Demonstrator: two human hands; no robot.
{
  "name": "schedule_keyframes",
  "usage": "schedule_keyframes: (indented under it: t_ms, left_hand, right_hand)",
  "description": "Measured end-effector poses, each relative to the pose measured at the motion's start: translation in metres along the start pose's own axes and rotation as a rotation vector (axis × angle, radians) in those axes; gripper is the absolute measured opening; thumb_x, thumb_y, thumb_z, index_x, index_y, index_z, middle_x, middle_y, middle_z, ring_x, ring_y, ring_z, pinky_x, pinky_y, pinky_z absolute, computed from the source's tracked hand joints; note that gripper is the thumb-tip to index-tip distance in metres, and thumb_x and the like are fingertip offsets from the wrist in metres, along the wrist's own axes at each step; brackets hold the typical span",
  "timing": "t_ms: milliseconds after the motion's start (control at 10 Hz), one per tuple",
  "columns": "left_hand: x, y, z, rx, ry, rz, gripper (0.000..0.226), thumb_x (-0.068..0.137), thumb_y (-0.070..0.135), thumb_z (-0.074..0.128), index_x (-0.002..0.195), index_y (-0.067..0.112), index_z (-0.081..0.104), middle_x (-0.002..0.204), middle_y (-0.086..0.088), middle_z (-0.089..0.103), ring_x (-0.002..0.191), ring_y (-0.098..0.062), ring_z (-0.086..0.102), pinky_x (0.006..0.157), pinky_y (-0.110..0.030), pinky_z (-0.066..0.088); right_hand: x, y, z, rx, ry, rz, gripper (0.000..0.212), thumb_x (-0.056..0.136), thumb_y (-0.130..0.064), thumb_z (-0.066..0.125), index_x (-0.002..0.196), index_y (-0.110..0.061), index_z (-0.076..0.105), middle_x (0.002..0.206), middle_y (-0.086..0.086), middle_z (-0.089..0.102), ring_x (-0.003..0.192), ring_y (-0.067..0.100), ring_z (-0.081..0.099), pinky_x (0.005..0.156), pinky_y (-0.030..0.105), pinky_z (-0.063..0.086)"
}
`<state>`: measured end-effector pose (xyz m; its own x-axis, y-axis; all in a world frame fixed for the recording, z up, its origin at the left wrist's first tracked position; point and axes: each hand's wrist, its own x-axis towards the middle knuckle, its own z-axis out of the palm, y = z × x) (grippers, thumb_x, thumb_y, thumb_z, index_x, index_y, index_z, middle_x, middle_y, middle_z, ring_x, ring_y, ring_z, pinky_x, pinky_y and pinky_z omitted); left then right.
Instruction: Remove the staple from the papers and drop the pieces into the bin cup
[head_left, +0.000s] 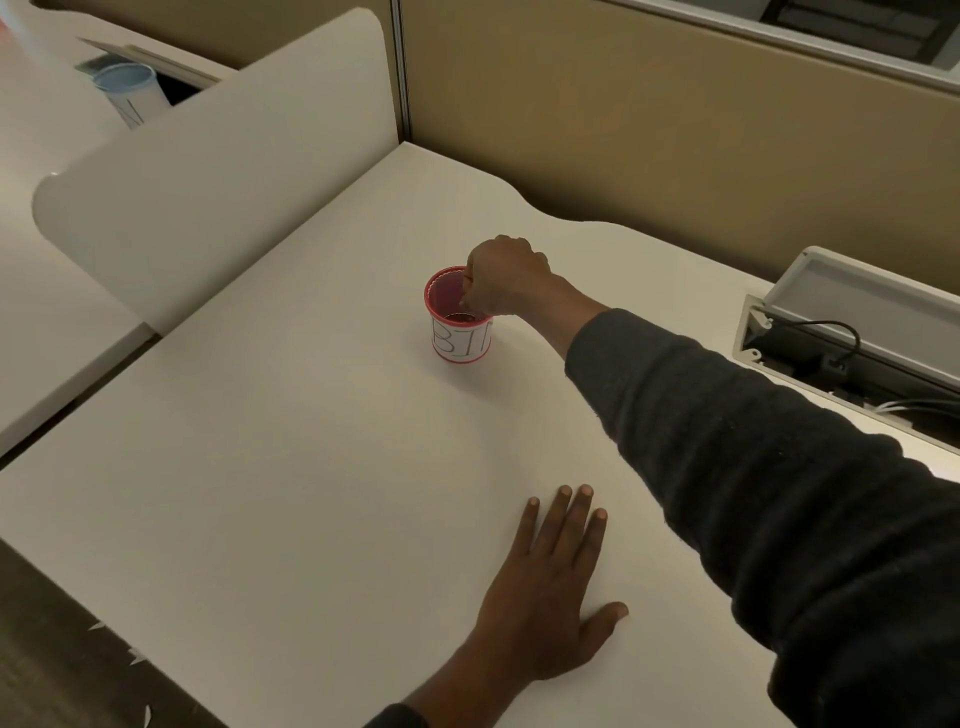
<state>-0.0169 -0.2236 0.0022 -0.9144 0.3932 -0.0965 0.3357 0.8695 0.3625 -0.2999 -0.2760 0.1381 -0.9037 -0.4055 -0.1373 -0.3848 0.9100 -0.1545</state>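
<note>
The bin cup is a red cup with a white label reading "BIN"; it stands upright near the middle of the white desk. My right hand hovers over the cup's right rim, fingers pinched together and pointing down into the opening. Whether anything is pinched between the fingertips is too small to tell. My left hand lies flat on the desk near the front, palm down, fingers spread, holding nothing. No papers or staple are visible.
A white divider panel rises at the desk's left edge, with a blue cup on the neighbouring desk beyond it. An open cable tray with wires sits at the right. A tan partition wall stands behind.
</note>
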Motion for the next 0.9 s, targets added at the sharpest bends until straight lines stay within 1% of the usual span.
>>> schedule_keyframes:
  t_ms: [100, 200, 300, 400, 500, 600, 700, 800, 900]
  left_hand:
    - [0.0, 0.001, -0.001, 0.005, -0.005, -0.001, 0.08, 0.099, 0.065, 0.021, 0.16, 0.015, 0.005, 0.167, -0.006, -0.015, 0.153, -0.025, -0.018, 0.122, -0.057, 0.004]
    - [0.001, 0.002, -0.003, 0.002, -0.013, 0.001, 0.08, 0.099, 0.065, 0.02, 0.16, 0.015, 0.004, 0.167, -0.006, -0.016, 0.153, -0.024, -0.02, 0.122, -0.056, 0.002]
    - [0.0, 0.001, -0.002, 0.004, -0.004, -0.001, 0.08, 0.099, 0.065, 0.021, 0.16, 0.014, 0.008, 0.168, -0.007, -0.011, 0.154, -0.026, -0.015, 0.122, -0.057, 0.005]
    - [0.0, 0.0, 0.0, 0.006, 0.005, 0.006, 0.08, 0.099, 0.065, 0.021, 0.159, 0.014, 0.009, 0.168, -0.007, -0.008, 0.154, -0.027, -0.013, 0.122, -0.058, 0.006]
    - [0.001, 0.0, 0.001, 0.01, 0.012, 0.007, 0.08, 0.099, 0.065, 0.021, 0.159, 0.014, 0.01, 0.168, -0.008, -0.006, 0.154, -0.028, -0.011, 0.122, -0.058, 0.008]
    - [0.0, 0.0, 0.002, 0.011, 0.012, 0.013, 0.08, 0.099, 0.064, 0.021, 0.159, 0.013, 0.01, 0.168, -0.008, -0.005, 0.154, -0.028, -0.011, 0.122, -0.058, 0.009]
    - [0.001, -0.001, 0.001, 0.014, 0.009, -0.009, 0.081, 0.099, 0.065, 0.021, 0.16, 0.014, 0.009, 0.168, -0.008, -0.006, 0.154, -0.028, -0.01, 0.122, -0.057, 0.009]
    - [0.0, 0.004, -0.003, 0.012, -0.022, -0.013, 0.082, 0.098, 0.067, 0.02, 0.16, 0.016, 0.001, 0.167, -0.006, -0.014, 0.153, -0.027, -0.018, 0.123, -0.056, 0.003]
    - [-0.001, 0.005, -0.005, 0.017, -0.014, -0.026, 0.083, 0.097, 0.068, 0.021, 0.16, 0.018, -0.001, 0.167, -0.005, -0.017, 0.152, -0.026, -0.02, 0.123, -0.054, 0.0]
  right_hand:
    - [-0.002, 0.0, 0.002, 0.013, 0.028, -0.006, 0.033, 0.085, -0.03, 0.069, 0.115, -0.016, 0.066, 0.117, 0.005, 0.063, 0.111, 0.027, 0.055, 0.091, 0.04, 0.047]
    - [-0.003, 0.0, 0.002, 0.018, 0.092, -0.023, 0.035, 0.087, -0.035, 0.069, 0.116, -0.016, 0.068, 0.119, 0.004, 0.062, 0.113, 0.027, 0.055, 0.091, 0.041, 0.047]
    - [-0.006, -0.002, 0.002, 0.005, 0.149, -0.047, 0.042, 0.087, -0.044, 0.069, 0.116, -0.015, 0.068, 0.119, 0.005, 0.06, 0.114, 0.027, 0.054, 0.09, 0.041, 0.045]
    - [-0.01, -0.002, 0.003, -0.01, 0.168, -0.084, 0.033, 0.09, -0.031, 0.064, 0.12, -0.016, 0.069, 0.12, 0.006, 0.062, 0.113, 0.027, 0.054, 0.089, 0.039, 0.045]
    - [-0.013, -0.003, 0.003, 0.041, 0.215, -0.094, 0.03, 0.09, -0.026, 0.063, 0.118, -0.017, 0.069, 0.117, 0.006, 0.065, 0.11, 0.025, 0.057, 0.087, 0.036, 0.047]
    - [-0.019, -0.002, 0.001, 0.226, 0.276, -0.041, 0.021, 0.09, -0.02, 0.064, 0.11, -0.014, 0.067, 0.107, 0.005, 0.07, 0.1, 0.023, 0.063, 0.075, 0.03, 0.049]
    - [-0.027, 0.003, 0.0, 0.375, 0.273, -0.027, 0.019, 0.089, -0.009, 0.057, 0.104, -0.014, 0.068, 0.102, 0.004, 0.071, 0.094, 0.022, 0.064, 0.07, 0.026, 0.047]
    - [-0.045, 0.015, -0.007, 0.427, 0.295, -0.007, 0.022, 0.089, -0.01, 0.056, 0.104, -0.014, 0.071, 0.099, 0.002, 0.071, 0.088, 0.016, 0.061, 0.068, 0.023, 0.044]
    - [-0.075, 0.046, -0.008, 0.389, 0.372, 0.016, 0.015, 0.092, -0.018, 0.058, 0.098, -0.015, 0.072, 0.095, 0.001, 0.072, 0.081, 0.011, 0.057, 0.065, 0.02, 0.039]
